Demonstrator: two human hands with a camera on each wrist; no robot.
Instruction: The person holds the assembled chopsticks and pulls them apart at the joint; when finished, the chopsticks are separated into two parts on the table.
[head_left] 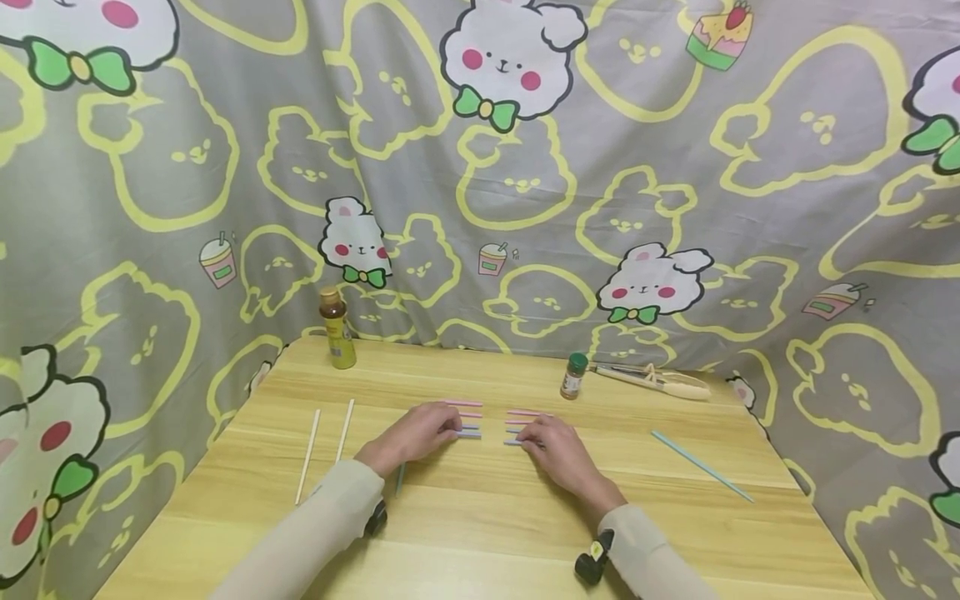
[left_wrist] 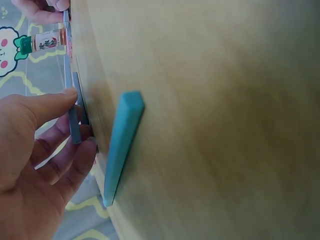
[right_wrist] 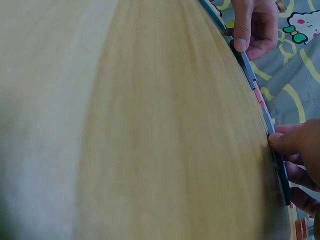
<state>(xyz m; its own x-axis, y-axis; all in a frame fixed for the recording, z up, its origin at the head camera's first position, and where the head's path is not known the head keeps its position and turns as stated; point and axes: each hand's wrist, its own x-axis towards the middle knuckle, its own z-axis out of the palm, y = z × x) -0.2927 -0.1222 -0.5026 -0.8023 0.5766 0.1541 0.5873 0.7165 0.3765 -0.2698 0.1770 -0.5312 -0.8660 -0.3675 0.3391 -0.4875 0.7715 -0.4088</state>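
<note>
My left hand (head_left: 416, 432) pinches a blue-grey chopstick (left_wrist: 74, 127) between thumb and fingers, low over the wooden table. Across a small gap, my right hand (head_left: 558, 454) holds another blue-grey chopstick (right_wrist: 281, 175), its thumb on the near side and the fingers behind. Beyond the left hand lie pink chopsticks (head_left: 471, 404), with a second blue-grey one close by. A matching row of pink chopsticks (head_left: 519, 412) lies beyond the right hand. The hands hide the outer ends of both rows. Near the left wrist is a teal chopstick (left_wrist: 122, 135), thick end toward me.
Two white chopsticks (head_left: 308, 457) lie at the left, and another teal chopstick (head_left: 701, 465) slants at the right. At the back stand a brown-topped bottle (head_left: 341, 342) and a green-lidded jar (head_left: 572, 379). Tongs (head_left: 675, 385) lie beside the jar. A patterned curtain (head_left: 525, 183) surrounds the table.
</note>
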